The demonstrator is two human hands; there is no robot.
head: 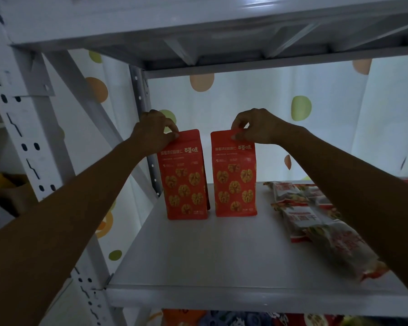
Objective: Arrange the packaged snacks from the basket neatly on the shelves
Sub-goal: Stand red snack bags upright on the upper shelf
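Observation:
Two red snack bags printed with walnuts stand upright side by side at the back left of the white shelf [198,255]. My left hand [154,131] pinches the top edge of the left red bag [184,182]. My right hand [257,128] pinches the top edge of the right red bag [234,180]. A narrow gap separates the two bags. The basket is out of view.
Several pale snack packets with red print [316,222] lie flat along the shelf's right side. A white upright post [141,109] stands just left of the bags. Another shelf [222,50] hangs overhead. More packets [245,320] show on the shelf below.

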